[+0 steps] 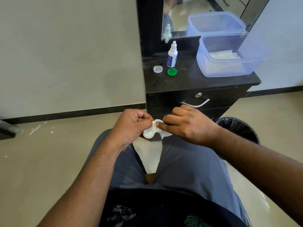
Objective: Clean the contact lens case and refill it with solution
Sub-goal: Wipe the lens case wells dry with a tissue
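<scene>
We are seated, looking down at our lap, with a dark tabletop (196,81) just ahead. We judge the task to be in its cleaning stage. Both caps are already off: a clear cap (158,69) and a green cap (172,72) lie side by side on the tabletop, just in front of the upright solution bottle (172,54), whose nozzle cap looks to be on. Refilling has not begun, as far as we can tell, and the caps remain to be screwed back afterwards.

The white contact lens case (150,132) is held in the air above our knees, between the two hands and well apart from the tabletop. Our left hand (131,126) has its fingers curled, pinching the case at its upper end, so the lower well hangs open and in plain view below the fingers. Our right hand (185,125) has its fingers bent too, pressing a small wad of white tissue (158,121) into the upper well; more tissue trails out beneath that hand. The upper well itself is mostly hidden by fingertips and tissue.

A translucent blue box (229,69) holding white tissues sits on the right of the tabletop, and a black-lined waste bin (239,128) stands on the floor by our right forearm.
</scene>
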A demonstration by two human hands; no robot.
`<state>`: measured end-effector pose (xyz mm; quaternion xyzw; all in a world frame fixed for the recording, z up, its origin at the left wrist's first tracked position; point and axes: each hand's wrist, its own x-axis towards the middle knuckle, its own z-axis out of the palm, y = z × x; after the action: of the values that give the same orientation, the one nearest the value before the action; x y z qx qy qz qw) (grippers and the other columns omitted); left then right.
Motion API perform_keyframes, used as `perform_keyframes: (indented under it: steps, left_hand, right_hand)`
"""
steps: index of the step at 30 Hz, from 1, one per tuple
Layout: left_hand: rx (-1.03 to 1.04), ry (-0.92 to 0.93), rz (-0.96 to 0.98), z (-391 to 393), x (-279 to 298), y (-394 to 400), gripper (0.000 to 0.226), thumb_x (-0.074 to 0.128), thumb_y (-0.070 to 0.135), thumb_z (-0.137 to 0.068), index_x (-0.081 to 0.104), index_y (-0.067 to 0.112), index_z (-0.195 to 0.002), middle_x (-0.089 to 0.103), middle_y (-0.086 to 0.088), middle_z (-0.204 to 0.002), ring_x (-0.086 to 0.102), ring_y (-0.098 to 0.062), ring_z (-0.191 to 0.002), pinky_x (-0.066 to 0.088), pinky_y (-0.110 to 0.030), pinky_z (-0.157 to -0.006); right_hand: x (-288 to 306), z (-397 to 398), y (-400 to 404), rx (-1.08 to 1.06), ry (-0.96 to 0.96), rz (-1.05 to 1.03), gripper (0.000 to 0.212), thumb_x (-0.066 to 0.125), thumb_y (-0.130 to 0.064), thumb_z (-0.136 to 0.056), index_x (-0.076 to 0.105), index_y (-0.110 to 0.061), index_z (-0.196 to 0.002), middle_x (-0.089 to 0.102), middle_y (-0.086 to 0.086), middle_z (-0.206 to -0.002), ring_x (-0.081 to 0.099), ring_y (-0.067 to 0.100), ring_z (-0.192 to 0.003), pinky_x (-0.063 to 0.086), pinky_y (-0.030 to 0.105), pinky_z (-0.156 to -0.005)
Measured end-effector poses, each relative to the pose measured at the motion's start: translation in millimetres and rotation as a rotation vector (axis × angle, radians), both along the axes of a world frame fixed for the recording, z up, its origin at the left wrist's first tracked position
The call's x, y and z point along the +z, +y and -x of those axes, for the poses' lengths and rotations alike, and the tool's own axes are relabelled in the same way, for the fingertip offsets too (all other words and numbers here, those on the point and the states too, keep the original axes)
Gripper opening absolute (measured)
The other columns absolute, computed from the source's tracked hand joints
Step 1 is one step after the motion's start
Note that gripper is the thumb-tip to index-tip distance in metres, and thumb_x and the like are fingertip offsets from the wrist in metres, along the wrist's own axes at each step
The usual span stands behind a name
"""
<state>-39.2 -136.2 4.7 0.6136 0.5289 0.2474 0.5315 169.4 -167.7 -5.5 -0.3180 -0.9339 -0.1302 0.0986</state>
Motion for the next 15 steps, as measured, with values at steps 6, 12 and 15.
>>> perform_keyframes:
  steps: [6,12,15]
  left_hand:
    - [0.132,-0.075,-0.056,-3,-4,-1,0.014,0.066,-0.002,-0.082,0.073,0.008,-0.078,0.069,-0.004,-0.060,0.064,-0.009,-0.055,0.052,-0.022,-0.054]
    - [0.188,-0.143,-0.089,-3,-5,0,0.012,0.064,-0.006,-0.082,0.072,0.002,-0.079,0.060,-0.013,-0.058,0.055,-0.016,-0.054,0.054,-0.027,-0.056]
    - [0.187,-0.128,-0.119,1,0,4,0.011,0.065,-0.005,-0.082,0.074,0.003,-0.081,0.065,-0.017,-0.063,0.059,-0.014,-0.055,0.055,-0.025,-0.055]
  right_hand:
    - [-19,34,-17,-0.438,0.395,0.167,0.034,0.071,-0.005,-0.078,0.069,-0.008,-0.112,0.061,0.007,-0.088,0.054,0.023,-0.071,0.045,0.031,-0.056]
    - [-14,63,-19,-0.696,1.178,0.716,0.028,0.055,-0.006,-0.094,0.063,-0.006,-0.121,0.055,-0.006,-0.095,0.055,0.003,-0.088,0.045,0.006,-0.079]
    - [-6,56,-15,-0.607,1.063,0.716,0.026,0.056,-0.008,-0.094,0.065,-0.008,-0.118,0.057,0.000,-0.098,0.057,0.011,-0.090,0.053,0.019,-0.074]
